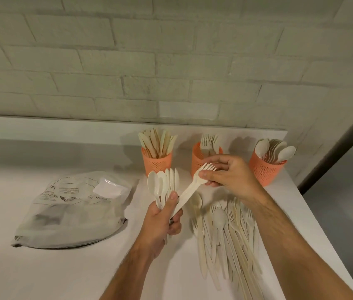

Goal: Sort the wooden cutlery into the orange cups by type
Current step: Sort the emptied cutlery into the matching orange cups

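A wooden fork (pixel 193 185) slants across the middle of the scene, held above a white table (pixel 84 267). The right hand (pixel 229 174) pinches it near the prongs between thumb and curled fingers. Its handle end runs down into the left hand (pixel 162 221), whose fingers wrap a fanned bunch of spoons and knives (pixel 164 182), thumb pressed on top. Below the right forearm lies a loose pile of mixed cutlery (pixel 225 234). Behind stand three orange cups in a row: the left cup (pixel 157 163) holds knives, the middle cup (pixel 199 161) forks, the right cup (pixel 264 169) spoons. A crumpled plastic bag (pixel 73 211) lies to the left, before a pale brick wall (pixel 149 61).
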Demonstrator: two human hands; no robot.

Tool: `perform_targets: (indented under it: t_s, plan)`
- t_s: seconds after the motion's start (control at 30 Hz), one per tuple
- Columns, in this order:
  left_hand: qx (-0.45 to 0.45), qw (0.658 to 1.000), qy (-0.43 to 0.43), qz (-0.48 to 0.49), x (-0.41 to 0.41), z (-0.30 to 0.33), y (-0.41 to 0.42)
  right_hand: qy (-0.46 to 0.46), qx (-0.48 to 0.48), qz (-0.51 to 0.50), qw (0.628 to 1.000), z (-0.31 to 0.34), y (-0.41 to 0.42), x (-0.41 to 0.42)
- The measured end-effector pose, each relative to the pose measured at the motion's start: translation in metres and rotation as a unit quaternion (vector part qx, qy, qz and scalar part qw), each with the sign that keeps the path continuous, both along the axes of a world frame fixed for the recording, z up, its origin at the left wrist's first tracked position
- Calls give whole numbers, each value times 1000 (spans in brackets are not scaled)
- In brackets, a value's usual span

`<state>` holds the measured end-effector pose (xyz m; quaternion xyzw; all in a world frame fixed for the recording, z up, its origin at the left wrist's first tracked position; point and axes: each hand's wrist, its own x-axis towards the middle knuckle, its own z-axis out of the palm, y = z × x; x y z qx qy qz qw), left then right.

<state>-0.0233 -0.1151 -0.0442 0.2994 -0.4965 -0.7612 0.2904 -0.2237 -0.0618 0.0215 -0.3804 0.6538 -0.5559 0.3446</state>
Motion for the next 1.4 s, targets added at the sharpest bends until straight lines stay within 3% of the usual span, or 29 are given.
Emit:
perform_targets:
  t_s: [0.1, 0.2, 0.27, 0.37, 0.5, 0.63, 0.7, 0.8, 0.9, 1.0, 1.1, 1.2, 1.4]
  plan:
    - [-6, 1000, 9, 4, 0, -1, -1, 19, 9, 21, 1000, 4, -5, 3]
    - [-28, 999, 2, 29, 3, -6, -6, 66, -53, -6, 996, 30, -15, -5]
    - [-80, 993, -52, 66, 6, -15, -12, 130, -106, -50, 984, 54, -26, -24]
    - [-158, 971, -137, 113, 11, -33, -15, 237, -114, -85, 961, 82, -47, -49]
    - [-174, 966, -146, 120, 11, -46, -13, 396, -66, -19, 916, 78, -79, -62]
    - [-152, 972, -130, 121, 12, -50, -17, 433, -38, 38, 900, 58, -98, -66]
    - [-148, 974, -125, 121, 12, -50, -18, 484, -15, 54, 873, 43, -105, -70]
    - [-138, 975, -121, 123, 13, -50, -19, 599, 77, 60, 795, 19, -111, -75]
    - [-147, 973, -134, 119, 14, -49, -21, 651, 141, 12, 746, 14, -112, -68]
    - [-136, 974, -137, 118, 14, -46, -22, 621, 53, 21, 782, 26, -101, -29]
    - [-136, 975, -135, 109, 13, -43, -20, 428, 94, 196, 877, 31, -80, 27]
    - [-163, 971, -143, 104, 13, -39, -18, 320, 198, 319, 870, 22, -62, 67]
    - [-178, 969, -172, 26, 13, -24, -17, 313, 102, 256, 909, 10, -48, 79]
